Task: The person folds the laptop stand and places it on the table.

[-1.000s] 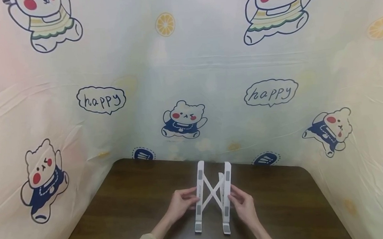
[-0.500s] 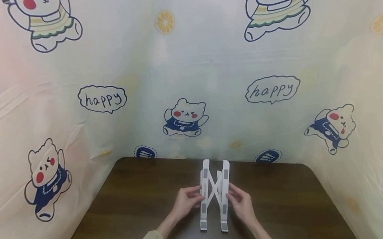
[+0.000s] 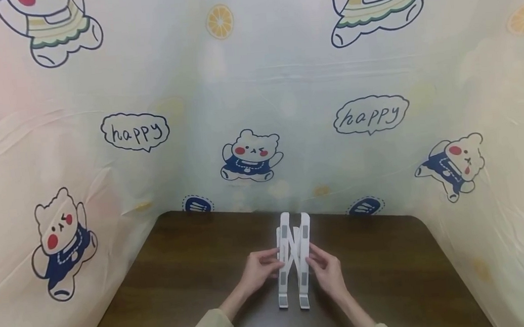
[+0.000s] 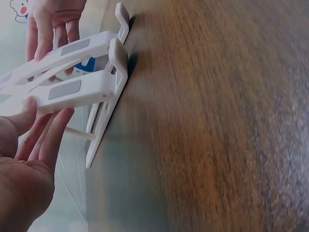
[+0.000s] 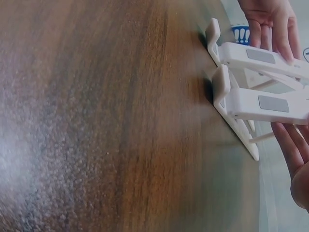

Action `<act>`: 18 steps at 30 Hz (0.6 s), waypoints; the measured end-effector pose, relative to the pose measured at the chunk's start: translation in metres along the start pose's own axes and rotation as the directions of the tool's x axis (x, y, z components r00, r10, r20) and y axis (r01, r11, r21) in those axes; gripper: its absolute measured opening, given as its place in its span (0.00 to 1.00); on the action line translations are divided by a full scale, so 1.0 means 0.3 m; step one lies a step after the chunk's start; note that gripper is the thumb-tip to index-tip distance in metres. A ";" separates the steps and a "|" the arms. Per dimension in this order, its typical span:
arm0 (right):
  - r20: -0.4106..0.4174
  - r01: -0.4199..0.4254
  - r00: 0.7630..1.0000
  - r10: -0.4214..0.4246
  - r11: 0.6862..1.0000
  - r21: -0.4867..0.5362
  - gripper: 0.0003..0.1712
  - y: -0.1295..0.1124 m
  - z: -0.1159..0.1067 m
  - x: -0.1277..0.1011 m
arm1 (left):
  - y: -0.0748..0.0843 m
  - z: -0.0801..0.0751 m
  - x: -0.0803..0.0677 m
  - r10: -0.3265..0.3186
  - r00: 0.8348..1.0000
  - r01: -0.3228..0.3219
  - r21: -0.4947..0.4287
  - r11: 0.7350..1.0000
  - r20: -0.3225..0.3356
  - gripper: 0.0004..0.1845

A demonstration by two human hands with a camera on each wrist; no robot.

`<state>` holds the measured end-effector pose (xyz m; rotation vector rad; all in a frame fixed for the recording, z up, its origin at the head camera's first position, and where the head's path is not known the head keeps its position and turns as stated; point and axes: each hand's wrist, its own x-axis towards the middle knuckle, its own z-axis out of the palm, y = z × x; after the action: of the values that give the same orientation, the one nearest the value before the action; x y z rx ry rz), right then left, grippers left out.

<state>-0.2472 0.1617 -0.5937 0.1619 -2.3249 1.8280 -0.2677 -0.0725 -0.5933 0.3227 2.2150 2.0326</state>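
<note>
A white folding laptop stand (image 3: 283, 271) with grey pads stands on the brown table in the head view. Its two long arms lie close together, joined by crossed bars. My left hand (image 3: 257, 274) pinches the left arm between thumb and fingers, and my right hand (image 3: 329, 273) grips the right arm the same way. In the left wrist view, the thumb of my left hand (image 4: 26, 183) lies on top of the stand (image 4: 77, 99) with fingers beneath. My right hand (image 5: 298, 154) is partly cut off by the right wrist view's edge, its fingers under the stand (image 5: 251, 106).
The dark wooden table (image 3: 183, 275) spreads around the stand on both sides. Behind and beside it hangs a pale curtain (image 3: 306, 145) printed with bears, orange slices and "happy" bubbles.
The two arms of the laptop stand have come closer together, and the crossed bars have narrowed. Both hands have drawn nearer to each other, the left one moving right. The head view has shifted slightly.
</note>
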 end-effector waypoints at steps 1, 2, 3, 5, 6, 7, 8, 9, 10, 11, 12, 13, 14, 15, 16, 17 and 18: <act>0.000 0.003 1.000 -0.003 1.000 -0.007 0.26 -0.002 0.002 0.001 | -0.001 0.001 0.002 -0.001 1.000 0.001 -0.001 1.000 -0.001 0.25; -0.001 0.006 1.000 -0.006 1.000 -0.011 0.26 -0.003 0.004 0.002 | -0.001 0.002 0.004 0.000 1.000 0.000 -0.002 1.000 -0.002 0.25; -0.001 0.004 1.000 -0.004 1.000 -0.025 0.26 -0.005 0.005 0.004 | -0.003 0.003 0.007 0.002 1.000 -0.002 -0.005 1.000 -0.002 0.25; 0.002 0.005 1.000 -0.005 0.999 -0.042 0.26 -0.009 0.010 0.003 | -0.005 0.007 0.009 0.004 1.000 -0.004 -0.010 1.000 0.000 0.25; 0.003 0.006 1.000 -0.006 0.999 -0.053 0.26 -0.011 0.012 0.003 | -0.005 0.009 0.009 0.003 1.000 -0.003 -0.011 1.000 0.000 0.25; 0.007 0.007 1.000 -0.007 0.998 -0.063 0.26 -0.012 0.015 0.002 | -0.005 0.011 0.008 0.003 1.000 -0.003 -0.013 1.000 0.001 0.25; 0.010 0.007 1.000 -0.006 0.997 -0.073 0.26 -0.012 0.017 0.001 | -0.006 0.014 0.007 0.006 1.000 -0.006 -0.017 1.000 0.005 0.25; 0.013 0.006 1.000 -0.005 0.997 -0.082 0.27 -0.013 0.020 -0.001 | -0.007 0.017 0.006 0.013 1.000 -0.013 -0.019 1.000 0.010 0.25; 0.015 0.008 1.000 -0.006 0.997 -0.082 0.27 -0.013 0.023 -0.003 | -0.007 0.019 0.003 0.014 1.000 -0.013 -0.022 1.000 0.013 0.25; 0.016 0.008 1.000 -0.007 0.996 -0.090 0.27 -0.013 0.026 -0.003 | -0.006 0.021 0.002 0.015 1.000 -0.014 -0.025 1.000 0.016 0.26; 0.016 0.011 1.000 -0.010 0.996 -0.094 0.27 -0.012 0.029 -0.003 | -0.006 0.023 0.001 0.016 1.000 -0.015 -0.027 1.000 0.017 0.26; 0.017 0.014 1.000 -0.013 0.995 -0.099 0.27 -0.011 0.032 -0.004 | -0.007 0.024 0.000 0.016 1.000 -0.016 -0.029 0.999 0.018 0.26; 0.016 0.019 1.000 -0.018 0.995 -0.101 0.27 -0.010 0.035 -0.003 | -0.008 0.025 -0.001 0.020 1.000 -0.020 -0.027 0.999 0.020 0.26; 0.015 0.025 1.000 -0.024 0.994 -0.106 0.27 -0.009 0.038 -0.002 | -0.007 0.025 -0.001 0.019 1.000 -0.018 -0.027 0.999 0.018 0.26; 0.015 0.031 0.999 -0.029 0.994 -0.109 0.27 -0.009 0.041 -0.002 | -0.006 0.025 -0.002 0.014 1.000 -0.013 -0.029 0.999 0.015 0.26; 0.015 0.037 0.999 -0.035 0.993 -0.114 0.26 -0.008 0.043 -0.001 | -0.006 0.026 -0.002 0.013 1.000 -0.013 -0.029 0.999 0.013 0.26; 0.014 0.038 0.999 -0.037 0.993 -0.116 0.26 -0.008 0.046 -0.001 | -0.007 0.026 -0.002 0.012 1.000 -0.011 -0.031 0.999 0.011 0.26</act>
<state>-0.2475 0.1478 -0.5946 0.1995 -2.4117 1.6737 -0.2656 -0.0652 -0.5960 0.3440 2.1780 2.0632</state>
